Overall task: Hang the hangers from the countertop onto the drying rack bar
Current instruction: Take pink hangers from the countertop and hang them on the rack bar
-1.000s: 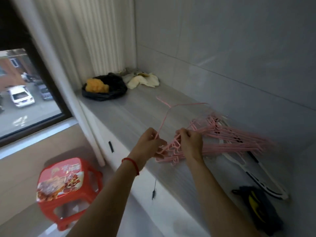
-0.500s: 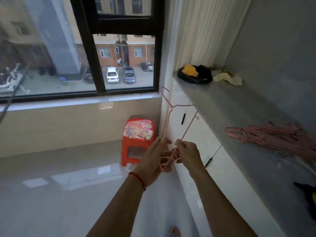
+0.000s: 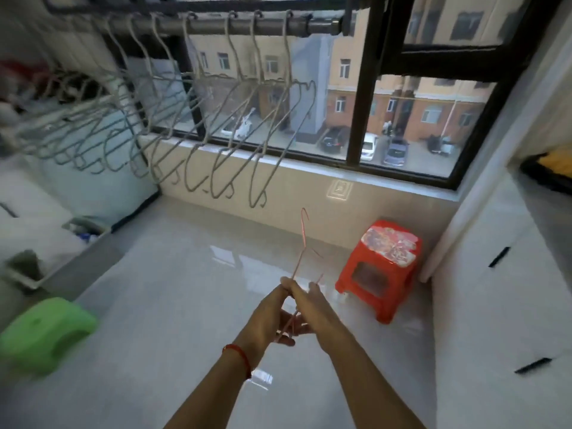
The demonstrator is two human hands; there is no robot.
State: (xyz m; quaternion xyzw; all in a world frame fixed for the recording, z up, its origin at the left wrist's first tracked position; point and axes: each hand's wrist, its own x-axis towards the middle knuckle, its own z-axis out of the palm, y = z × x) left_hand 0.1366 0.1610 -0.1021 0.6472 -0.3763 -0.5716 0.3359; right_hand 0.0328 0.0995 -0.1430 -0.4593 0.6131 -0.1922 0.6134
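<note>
A thin pink wire hanger [image 3: 304, 239] stands upright in front of me, hook at the top. My left hand [image 3: 272, 320] and my right hand [image 3: 312, 308] both grip its lower part, close together. The dark drying rack bar [image 3: 235, 26] runs across the top of the view, well above the hanger. Several grey wire hangers [image 3: 216, 128] hang along it in a row. The countertop [image 3: 544, 205] is only partly in view at the far right; the pile of pink hangers is out of sight.
A red plastic stool [image 3: 383, 267] stands on the tiled floor just right of my hands. A green stool [image 3: 43, 332] sits at lower left. White cabinets [image 3: 501, 289] line the right side. A large window [image 3: 402, 119] fills the wall behind the bar.
I have turned left, away from the countertop and toward the window and rack bar. Both hands carried one pink hanger off the pile and now hold it below the bar.
</note>
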